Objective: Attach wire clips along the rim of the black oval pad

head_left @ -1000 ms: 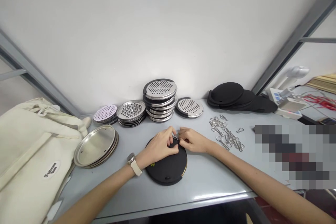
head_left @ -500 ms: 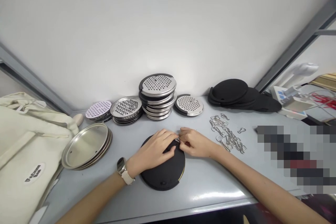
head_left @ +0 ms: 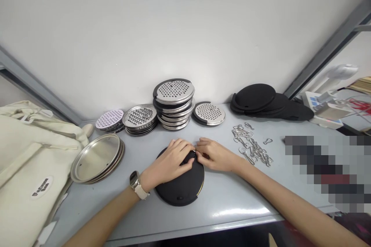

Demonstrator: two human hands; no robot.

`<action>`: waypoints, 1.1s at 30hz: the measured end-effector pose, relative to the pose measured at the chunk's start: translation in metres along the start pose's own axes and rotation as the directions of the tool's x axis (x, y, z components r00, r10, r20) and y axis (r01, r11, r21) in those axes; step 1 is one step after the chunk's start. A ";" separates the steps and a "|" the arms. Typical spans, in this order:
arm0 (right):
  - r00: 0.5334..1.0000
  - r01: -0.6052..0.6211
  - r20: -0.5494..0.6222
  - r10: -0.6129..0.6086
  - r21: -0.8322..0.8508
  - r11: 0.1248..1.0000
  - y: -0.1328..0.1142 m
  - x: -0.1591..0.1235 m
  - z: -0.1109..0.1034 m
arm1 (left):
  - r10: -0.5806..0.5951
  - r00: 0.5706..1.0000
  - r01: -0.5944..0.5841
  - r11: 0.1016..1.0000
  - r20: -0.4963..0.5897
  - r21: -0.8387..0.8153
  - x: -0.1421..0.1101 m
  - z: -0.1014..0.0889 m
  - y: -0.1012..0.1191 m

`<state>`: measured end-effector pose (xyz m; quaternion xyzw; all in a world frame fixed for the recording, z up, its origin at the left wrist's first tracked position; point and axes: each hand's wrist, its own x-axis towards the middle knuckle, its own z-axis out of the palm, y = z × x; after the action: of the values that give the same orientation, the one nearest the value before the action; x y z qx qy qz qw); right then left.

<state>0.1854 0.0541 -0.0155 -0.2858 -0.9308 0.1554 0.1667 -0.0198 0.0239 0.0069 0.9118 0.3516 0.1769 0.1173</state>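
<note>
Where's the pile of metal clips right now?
In the head view, the metal clips lie on the table right of centre, just beyond the person's right hand and forearm, on the near side of the black discs.

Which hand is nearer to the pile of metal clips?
Right: the right hand is left of the metal clips, at the edge of the black disc; the left hand is farther left, over the disc.

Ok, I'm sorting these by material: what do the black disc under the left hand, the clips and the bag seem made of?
Black disc: matte rubber or plastic, perhaps, since it barely reflects. Clips: shiny metal, likely steel, from their silvery glints. Bag: cream cloth, probably canvas, judging by its soft folds.
</note>
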 end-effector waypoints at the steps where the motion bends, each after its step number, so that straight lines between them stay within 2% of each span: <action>1: 1.000 -0.007 -0.001 0.007 0.004 1.000 -0.001 0.000 -0.001 | -0.008 1.000 0.008 1.000 -0.006 0.009 0.000 0.000 0.000; 7: 1.000 -0.015 0.009 0.014 0.049 0.999 -0.001 0.000 -0.004 | 0.026 1.000 -0.026 0.998 0.009 0.055 0.000 0.000 0.001; 21: 0.997 -0.066 0.043 0.060 0.151 0.986 0.000 -0.001 -0.006 | 0.042 0.998 -0.043 0.999 0.045 0.025 0.000 -0.003 0.002; 33: 0.999 -0.033 0.040 0.028 0.133 0.991 0.003 -0.001 -0.005 | 0.034 0.999 -0.034 0.998 0.000 -0.060 -0.001 -0.002 0.000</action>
<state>0.1895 0.0566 -0.0128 -0.2851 -0.9169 0.2252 0.1654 -0.0214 0.0234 0.0082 0.9137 0.3306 0.1888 0.1420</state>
